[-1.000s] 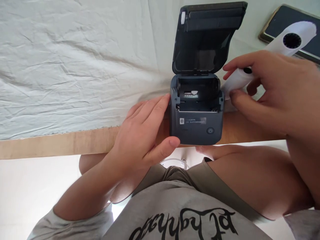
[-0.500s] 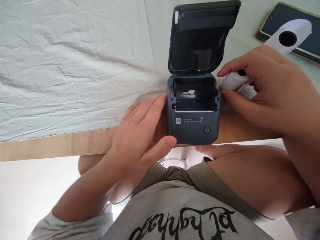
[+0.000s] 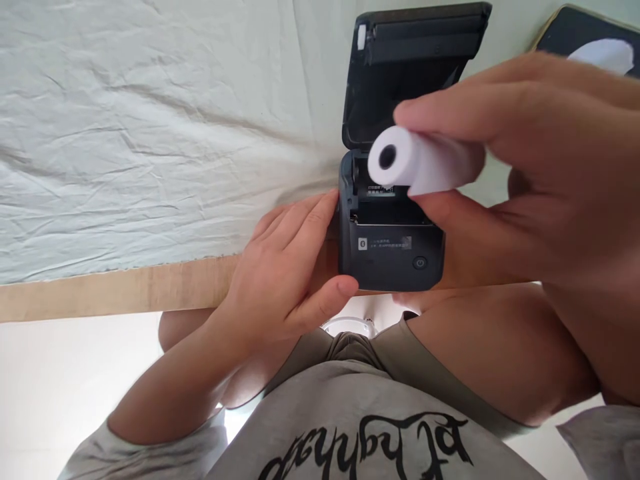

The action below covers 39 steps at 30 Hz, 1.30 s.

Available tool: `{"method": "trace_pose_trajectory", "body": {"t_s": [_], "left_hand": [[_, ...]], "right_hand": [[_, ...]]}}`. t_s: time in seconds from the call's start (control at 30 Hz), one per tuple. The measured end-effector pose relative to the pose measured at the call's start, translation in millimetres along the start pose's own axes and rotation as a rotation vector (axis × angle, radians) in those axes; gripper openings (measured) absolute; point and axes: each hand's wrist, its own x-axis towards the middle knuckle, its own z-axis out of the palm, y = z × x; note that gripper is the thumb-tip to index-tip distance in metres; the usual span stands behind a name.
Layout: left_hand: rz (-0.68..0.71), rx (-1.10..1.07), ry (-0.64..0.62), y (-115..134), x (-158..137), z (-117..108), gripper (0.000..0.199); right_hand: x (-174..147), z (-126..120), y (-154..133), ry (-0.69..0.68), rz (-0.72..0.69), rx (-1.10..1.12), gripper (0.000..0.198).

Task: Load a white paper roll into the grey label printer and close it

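Observation:
A dark portable label printer point(image 3: 391, 257) lies on the table's front edge with its lid point(image 3: 400, 83) swung up and back. My right hand point(image 3: 505, 147) pinches a small white paper roll point(image 3: 434, 163) between thumb and fingers. The roll is held over the printer's paper bay, its hollow end facing left, and covers part of the bay; whether it touches the bay I cannot tell. My left hand point(image 3: 287, 260) lies flat beside the printer, fingers stretched out and fingertips at its left side.
A phone point(image 3: 565, 33) lies at the upper right, with another white paper roll point(image 3: 605, 55) on it, mostly hidden behind my right hand. A wrinkled pale cloth point(image 3: 150, 133) covers the table up to a bare wooden edge point(image 3: 115, 285).
My right hand has lifted the small paper roll from the printer's right side and carried it left over the open bay. My left hand has stayed at the printer's side.

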Motion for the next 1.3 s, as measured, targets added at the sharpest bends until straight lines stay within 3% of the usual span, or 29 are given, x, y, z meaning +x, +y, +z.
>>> {"method": "trace_pose_trajectory", "body": {"t_s": [0.07,0.23,0.37,0.6,0.87,1.1,1.23,1.3], "left_hand": [[-0.01,-0.003,-0.017,0.4,0.6,-0.1,0.088],[0.0,-0.01,-0.013,0.8,0.8,0.7,0.089],[0.002,0.013,-0.029,0.0,-1.3,-0.2,0.089],[-0.011,-0.036,0.0,2.9,1.5,-0.4,0.082],[-0.143,-0.036,0.041,13.8,13.0,-0.5,0.077],[-0.159,-0.064,0.082,15.1,21.5,5.0,0.076],[-0.159,-0.012,0.122,14.2,24.6,8.7,0.067],[-0.151,-0.002,0.118,13.4,25.1,9.7,0.065]], "right_hand": [[6.5,6.0,-0.3,-0.025,-0.124,-0.166,0.037],[8.0,3.9,3.5,-0.037,0.03,-0.247,0.017],[10.2,3.4,7.9,-0.067,0.005,-0.324,0.016],[8.2,7.2,11.7,0.03,-0.205,-0.246,0.007],[-4.2,5.7,-9.1,0.01,-0.257,-0.1,0.02],[-11.2,7.1,-8.6,-0.01,-0.312,-0.164,0.029],[-14.5,6.0,-2.2,-0.039,-0.382,-0.107,0.023],[-16.1,2.9,0.4,-0.059,-0.354,-0.052,0.018]]}}
